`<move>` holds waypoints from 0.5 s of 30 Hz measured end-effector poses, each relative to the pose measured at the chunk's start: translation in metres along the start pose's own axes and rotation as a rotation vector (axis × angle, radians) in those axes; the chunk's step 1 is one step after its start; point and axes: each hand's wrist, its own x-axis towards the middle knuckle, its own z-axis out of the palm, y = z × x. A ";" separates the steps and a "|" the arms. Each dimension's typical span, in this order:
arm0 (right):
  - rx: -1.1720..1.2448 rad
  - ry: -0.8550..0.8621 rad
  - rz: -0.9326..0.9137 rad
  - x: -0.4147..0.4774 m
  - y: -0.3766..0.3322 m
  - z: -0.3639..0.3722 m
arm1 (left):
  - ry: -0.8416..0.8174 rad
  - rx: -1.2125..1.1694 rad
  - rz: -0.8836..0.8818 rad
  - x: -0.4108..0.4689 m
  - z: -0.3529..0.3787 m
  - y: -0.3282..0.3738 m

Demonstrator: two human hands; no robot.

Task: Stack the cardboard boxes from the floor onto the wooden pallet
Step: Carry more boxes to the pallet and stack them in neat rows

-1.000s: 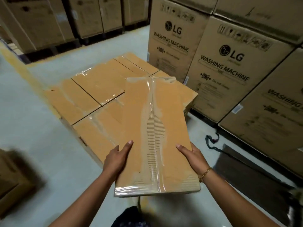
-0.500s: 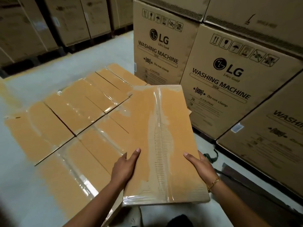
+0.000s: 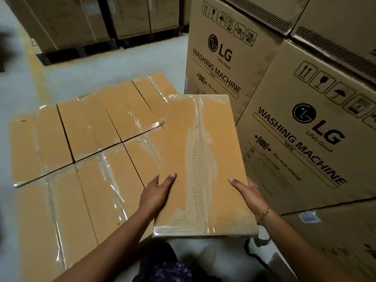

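Note:
I hold a flat taped cardboard box (image 3: 203,159) in front of me, over the right edge of a layer of several similar taped boxes (image 3: 85,151). My left hand (image 3: 156,196) grips the box's left side with the thumb on top. On the right side my right hand (image 3: 250,196), with a gold bracelet at the wrist, grips it the same way. The fingers of both hands are hidden under the box. The pallet beneath the layer of boxes is hidden.
Tall LG washing machine cartons (image 3: 301,127) stand stacked close on the right. More large cartons (image 3: 85,19) line the far wall on dark pallets. Grey floor (image 3: 114,66) with a yellow line (image 3: 36,70) lies beyond the stack. A dark strap (image 3: 256,247) lies near my feet.
I have come closer to the stack. The held box has moved forward and right, toward the stack's right edge beside the washing machine cartons. Both hands keep the same grip.

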 end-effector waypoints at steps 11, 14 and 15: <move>-0.088 -0.201 0.009 0.170 -0.066 -0.026 | 0.184 -0.181 -0.096 0.068 0.053 0.068; -0.113 -0.240 0.009 0.209 -0.076 -0.021 | 0.201 -0.216 -0.111 0.093 0.059 0.080; -0.117 -0.249 0.007 0.220 -0.080 -0.019 | 0.201 -0.225 -0.119 0.101 0.060 0.083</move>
